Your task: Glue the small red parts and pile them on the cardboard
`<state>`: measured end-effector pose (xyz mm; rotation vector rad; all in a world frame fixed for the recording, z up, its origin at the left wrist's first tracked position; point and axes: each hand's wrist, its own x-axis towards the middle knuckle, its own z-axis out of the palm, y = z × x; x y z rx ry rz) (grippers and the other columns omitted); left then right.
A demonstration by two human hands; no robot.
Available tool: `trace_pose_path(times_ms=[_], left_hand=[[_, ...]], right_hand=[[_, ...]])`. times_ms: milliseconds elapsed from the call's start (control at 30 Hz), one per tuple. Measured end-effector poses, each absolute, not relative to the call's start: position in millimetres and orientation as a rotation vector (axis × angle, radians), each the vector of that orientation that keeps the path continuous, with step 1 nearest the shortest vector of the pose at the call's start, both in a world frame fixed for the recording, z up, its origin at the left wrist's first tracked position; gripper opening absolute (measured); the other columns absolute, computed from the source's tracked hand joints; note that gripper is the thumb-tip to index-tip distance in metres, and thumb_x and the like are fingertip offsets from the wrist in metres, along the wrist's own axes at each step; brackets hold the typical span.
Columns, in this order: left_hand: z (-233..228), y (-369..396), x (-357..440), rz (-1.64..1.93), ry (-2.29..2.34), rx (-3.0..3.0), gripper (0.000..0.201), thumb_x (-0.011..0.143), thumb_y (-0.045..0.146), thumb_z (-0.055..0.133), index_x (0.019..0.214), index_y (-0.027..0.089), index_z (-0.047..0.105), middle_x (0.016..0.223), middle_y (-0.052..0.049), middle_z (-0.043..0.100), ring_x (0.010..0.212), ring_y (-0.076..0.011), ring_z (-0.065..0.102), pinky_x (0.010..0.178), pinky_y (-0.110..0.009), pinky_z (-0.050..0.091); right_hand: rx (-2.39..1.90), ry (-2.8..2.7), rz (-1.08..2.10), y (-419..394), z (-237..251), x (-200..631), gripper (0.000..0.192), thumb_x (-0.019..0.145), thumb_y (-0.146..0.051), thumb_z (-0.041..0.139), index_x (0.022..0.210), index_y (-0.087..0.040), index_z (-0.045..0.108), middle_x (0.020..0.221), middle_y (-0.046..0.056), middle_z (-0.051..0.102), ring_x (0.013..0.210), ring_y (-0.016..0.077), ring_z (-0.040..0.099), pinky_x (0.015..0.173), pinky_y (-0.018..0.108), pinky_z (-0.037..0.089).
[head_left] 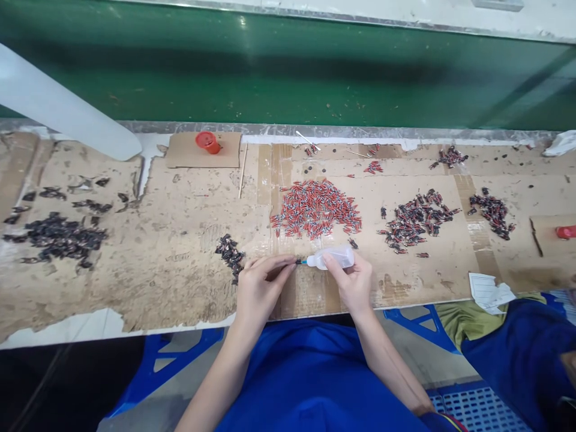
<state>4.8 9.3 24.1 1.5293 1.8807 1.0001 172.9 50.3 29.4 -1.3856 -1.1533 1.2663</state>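
My left hand [265,279] pinches a small black part [297,261] between thumb and fingertips. Wrapped in my right hand [353,281] is a translucent squeeze bottle [339,258], lying nearly level with its thin blue-green tip pointing left. The tip meets the black part or sits right at it; I cannot tell which. Just beyond both hands spreads a pile of small red pieces with metal ends [315,207]. Beside my left hand lies a small heap of black parts [230,255]. Right of the bottle is a pile of mixed red and black pieces [418,219].
Worn cardboard [180,210] covers the bench. A larger heap of black parts [65,237] lies far left. A red cup [208,143] stands at the back, near a thin stick [243,171]. A green belt [288,69] runs behind. Another person's blue clothing [517,348] shows at right.
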Motion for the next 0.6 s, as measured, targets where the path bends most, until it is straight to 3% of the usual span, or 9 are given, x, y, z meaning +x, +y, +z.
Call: trace_pose_path(times_ms=[600], left_hand=[[21.9,8.5,4.6,1.030,1.864,1.518,0.008,0.082,0.030,0.068,0.085,0.026,0.074,0.087,-0.001,0.079,0.083,-0.0212,0.074,0.085,-0.040,0.058]], right_hand=[[-1.368,-1.040,1.267,49.4,26.6,174.1,0.016,0.071,-0.033,0.074,0.073,-0.018,0.072,0.071,0.004,0.074,0.066,0.0201,0.067,0.062,0.031,0.054]])
